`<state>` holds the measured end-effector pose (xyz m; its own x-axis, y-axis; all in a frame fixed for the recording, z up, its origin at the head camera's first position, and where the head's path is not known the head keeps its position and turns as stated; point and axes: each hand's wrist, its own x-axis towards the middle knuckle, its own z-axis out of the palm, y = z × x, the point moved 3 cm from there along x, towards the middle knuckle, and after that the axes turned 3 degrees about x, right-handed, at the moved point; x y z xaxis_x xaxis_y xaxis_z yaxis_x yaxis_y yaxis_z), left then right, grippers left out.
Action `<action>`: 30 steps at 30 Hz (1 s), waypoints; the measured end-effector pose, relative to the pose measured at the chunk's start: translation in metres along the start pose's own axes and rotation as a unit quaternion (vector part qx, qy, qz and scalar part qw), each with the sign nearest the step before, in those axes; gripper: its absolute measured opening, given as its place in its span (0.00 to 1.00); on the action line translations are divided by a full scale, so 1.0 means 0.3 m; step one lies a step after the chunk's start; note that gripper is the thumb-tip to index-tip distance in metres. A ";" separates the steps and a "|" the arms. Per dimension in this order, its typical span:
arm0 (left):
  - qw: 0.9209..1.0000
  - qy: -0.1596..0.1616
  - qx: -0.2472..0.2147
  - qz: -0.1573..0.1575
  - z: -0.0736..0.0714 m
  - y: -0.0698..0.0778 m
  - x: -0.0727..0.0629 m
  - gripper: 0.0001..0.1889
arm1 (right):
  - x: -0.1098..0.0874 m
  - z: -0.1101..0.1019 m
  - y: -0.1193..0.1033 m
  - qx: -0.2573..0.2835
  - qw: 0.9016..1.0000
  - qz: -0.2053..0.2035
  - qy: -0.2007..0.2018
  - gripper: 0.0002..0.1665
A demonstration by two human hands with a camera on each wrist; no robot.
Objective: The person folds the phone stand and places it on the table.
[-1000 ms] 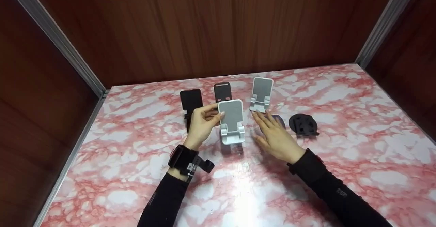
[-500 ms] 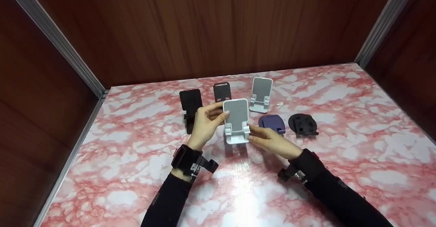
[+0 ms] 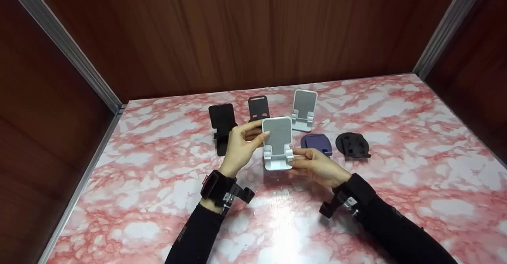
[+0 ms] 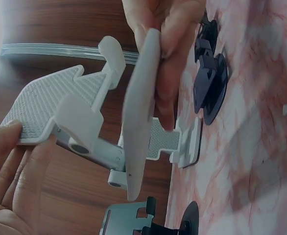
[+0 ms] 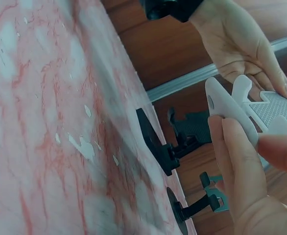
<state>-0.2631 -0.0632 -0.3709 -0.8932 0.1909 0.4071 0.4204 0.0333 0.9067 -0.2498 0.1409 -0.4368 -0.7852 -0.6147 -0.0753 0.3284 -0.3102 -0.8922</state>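
Observation:
A white phone stand (image 3: 278,135) with a grey padded back plate is held up off the table, between both hands. My left hand (image 3: 241,148) pinches the back plate's left edge, thumb in front. My right hand (image 3: 323,168) grips the base at its lower right. In the left wrist view, the stand's base (image 4: 139,117) is seen edge-on, joined to the plate by a hinged arm (image 4: 97,151). The right wrist view shows my right fingers (image 5: 241,161) and thumb on either side of that base.
Behind stand a black phone stand (image 3: 222,117), a smaller dark stand (image 3: 258,106) and another white stand (image 3: 305,107). To the right lie a folded purple stand (image 3: 316,143) and a folded black one (image 3: 353,145). Wooden panels (image 3: 253,34) enclose the marbled table (image 3: 158,200).
My right hand has come off the purple stand and taken hold of the white stand's base. My left hand has carried the white stand slightly to the right.

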 end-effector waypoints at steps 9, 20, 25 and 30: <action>0.994 -0.023 0.089 0.055 -0.016 0.111 -0.024 0.15 | -0.008 0.008 0.003 0.011 1.000 0.006 0.000 0.26; 0.986 -0.019 0.133 0.096 -0.029 0.041 -0.002 0.16 | -0.024 0.028 -0.015 -0.009 1.000 0.003 -0.002 0.28; 0.980 0.010 0.155 0.122 -0.027 0.034 -0.007 0.17 | -0.028 0.039 -0.027 -0.024 1.000 -0.005 -0.003 0.30; 0.971 0.040 0.159 0.173 -0.018 0.036 -0.013 0.16 | -0.027 0.047 -0.032 -0.026 1.000 -0.014 -0.003 0.32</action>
<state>-0.2560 -0.0689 -0.3620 -0.6945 0.1676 0.6997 0.7136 0.2842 0.6403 -0.2392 0.1385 -0.4214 -0.7898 -0.6115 -0.0475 0.2790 -0.2893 -0.9157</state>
